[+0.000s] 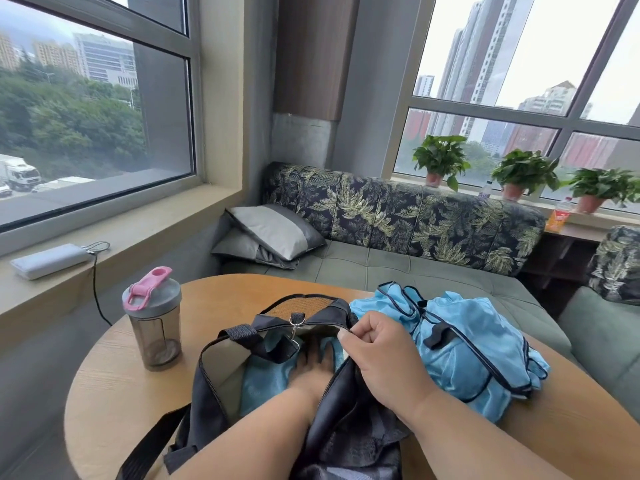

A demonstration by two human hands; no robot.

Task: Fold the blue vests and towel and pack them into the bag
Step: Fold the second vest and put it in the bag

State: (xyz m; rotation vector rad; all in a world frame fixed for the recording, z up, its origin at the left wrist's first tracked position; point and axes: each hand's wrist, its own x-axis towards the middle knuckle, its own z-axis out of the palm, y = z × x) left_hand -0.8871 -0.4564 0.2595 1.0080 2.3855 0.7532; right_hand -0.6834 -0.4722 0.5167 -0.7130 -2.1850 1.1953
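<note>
— One dark bag [349,441] lies unzipped on the round wooden worktop [104,375], its mouth gaping toward the camera. What's in it?

— Blue cloth [263,386], shiny, filling the opening; whether it's a vest or the towel I can't tell. The left hand [313,367] is inside the bag, fingers spread flat and pressing down on that cloth.

— And the right hand [377,355]?

— Curled, pinching the bag's upper edge by the zipper and holding it up and open.

— Anything still outside the bag?

— Yes, a loose heap of blue vests [464,344] with dark trim, lying on the worktop just right of the bag and touching it.

— Other containers?

— A grey shaker bottle [152,323] with a pink cap stands upright left of the bag, apart from it; it looks empty apart from something small at the bottom. Beyond the worktop there's a leaf-patterned sofa [415,216] with grey pillows [270,233], and three potted plants [523,173] on the window sill.
</note>
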